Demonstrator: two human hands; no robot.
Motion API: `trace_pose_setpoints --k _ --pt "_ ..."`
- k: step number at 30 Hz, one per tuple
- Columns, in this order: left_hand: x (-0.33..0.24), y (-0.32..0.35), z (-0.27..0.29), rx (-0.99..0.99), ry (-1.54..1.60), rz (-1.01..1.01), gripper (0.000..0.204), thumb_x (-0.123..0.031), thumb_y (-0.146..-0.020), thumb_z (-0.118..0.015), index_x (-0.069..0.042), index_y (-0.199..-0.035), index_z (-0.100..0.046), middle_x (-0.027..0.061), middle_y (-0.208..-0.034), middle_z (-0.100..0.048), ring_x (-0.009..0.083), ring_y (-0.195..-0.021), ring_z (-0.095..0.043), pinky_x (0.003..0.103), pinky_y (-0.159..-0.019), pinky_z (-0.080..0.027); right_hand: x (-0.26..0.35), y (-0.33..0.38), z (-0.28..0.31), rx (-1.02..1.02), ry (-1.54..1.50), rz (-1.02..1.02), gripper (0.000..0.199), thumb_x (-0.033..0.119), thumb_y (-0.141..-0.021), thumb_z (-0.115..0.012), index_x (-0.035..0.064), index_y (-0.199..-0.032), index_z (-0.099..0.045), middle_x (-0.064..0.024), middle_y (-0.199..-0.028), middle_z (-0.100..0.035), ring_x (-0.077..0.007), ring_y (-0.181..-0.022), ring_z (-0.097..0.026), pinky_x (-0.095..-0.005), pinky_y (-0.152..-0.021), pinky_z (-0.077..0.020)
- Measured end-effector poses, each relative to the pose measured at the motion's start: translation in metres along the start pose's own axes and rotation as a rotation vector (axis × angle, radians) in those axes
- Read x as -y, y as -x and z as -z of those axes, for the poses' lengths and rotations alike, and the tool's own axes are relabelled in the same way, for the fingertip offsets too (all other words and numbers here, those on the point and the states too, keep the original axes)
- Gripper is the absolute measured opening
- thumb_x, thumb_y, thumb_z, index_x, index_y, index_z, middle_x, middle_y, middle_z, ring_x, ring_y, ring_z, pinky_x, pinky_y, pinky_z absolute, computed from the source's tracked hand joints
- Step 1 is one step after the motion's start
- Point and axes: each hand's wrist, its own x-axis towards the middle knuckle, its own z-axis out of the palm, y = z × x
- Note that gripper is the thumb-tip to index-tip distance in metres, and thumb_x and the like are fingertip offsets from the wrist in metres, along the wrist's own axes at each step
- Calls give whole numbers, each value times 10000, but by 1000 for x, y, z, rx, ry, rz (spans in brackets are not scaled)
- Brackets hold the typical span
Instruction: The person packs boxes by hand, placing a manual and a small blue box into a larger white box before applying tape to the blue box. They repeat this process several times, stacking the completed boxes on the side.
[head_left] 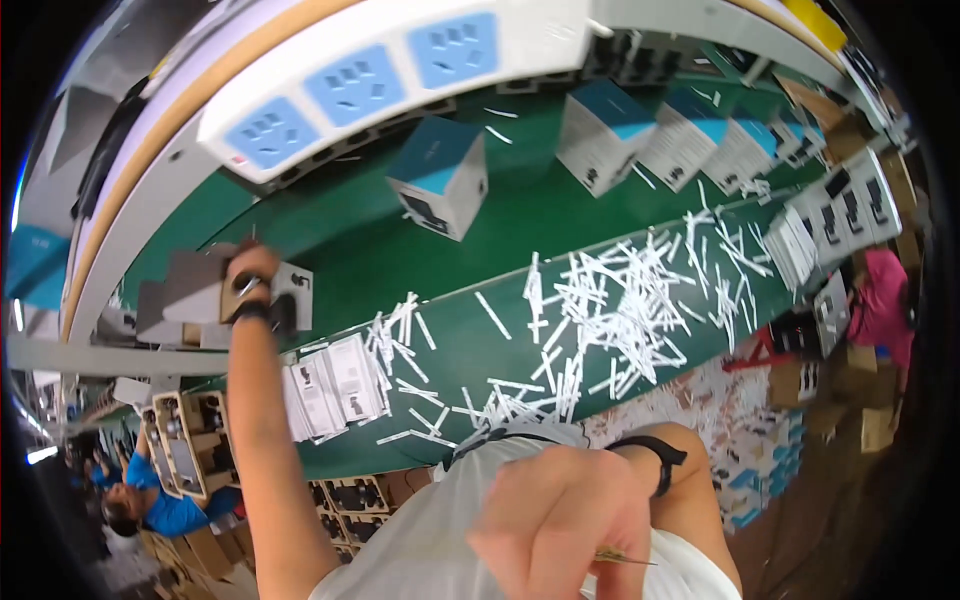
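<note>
My left hand [252, 268] is stretched to the far left of the bench, at a grey-and-white carton [299, 292]. Its fingers are smeared by motion, so I cannot tell whether they grip the carton. Close to my body, my right hand [562, 515] is closed, with a thin pointed metal piece [625, 558] sticking out between the fingers; most of that piece is hidden. A teal-topped white box [440, 180] stands by itself on the green bench. Loose white paper strips [625, 310] lie heaped in front of me, right of a stack of printed leaflets [345, 385].
More teal-topped boxes [605, 140] line the back right. A white power strip [355, 85] with blue sockets hangs above the bench. At the right end stand flat printed cartons [850, 215]. One person in blue [180, 505] is at left, another in pink [882, 310] at right.
</note>
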Motion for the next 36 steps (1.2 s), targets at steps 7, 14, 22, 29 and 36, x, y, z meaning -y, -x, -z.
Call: trace_pose_setpoints --k 7,14,22,29,36 --pt "-132 107 61 -123 264 327 164 -194 -845 -621 -62 -908 -697 191 -930 -710 366 -897 -696 472 -792 -557 -33 51 60 -264 744 -413 64 -13 -888 -659 -10 -949 -679 -107 -851 -684 -156 -686 -620 -271 -593 -469" --pt "-277 229 155 -381 585 -142 288 -4 -710 -597 -77 -970 -696 131 -1234 -616 305 -868 -628 434 -795 -489 -39 146 72 -127 812 -1071 165 56 -876 -715 8 -1032 -689 -50 -877 -673 -134 -742 -593 -243 -662 -453" --pt "-325 254 178 -567 870 -299 213 -71 -744 -693 -61 -954 -657 121 -1223 -612 271 -980 -635 400 -828 -499 -38 193 93 -97 880 -1188 110 72 -826 -765 2 -892 -713 -38 -835 -669 -117 -711 -563 -259 -625 -429" --pt "-207 252 36 -512 554 472 50 -69 -821 -574 -82 -783 -602 131 -745 -627 320 -706 -643 436 -610 -525 -10 201 70 -501 886 -891 113 27 -757 -797 14 -824 -708 -77 -809 -666 -114 -680 -574 -240 -598 -421" --pt "-110 295 -141 228 529 948 273 -187 -931 -493 -49 -1061 -688 201 -1105 -684 386 -1008 -672 486 -848 -551 -21 61 2 323 415 -755 163 159 -808 -808 59 -921 -747 -97 -906 -690 -247 -723 -668 -327 -611 -514"
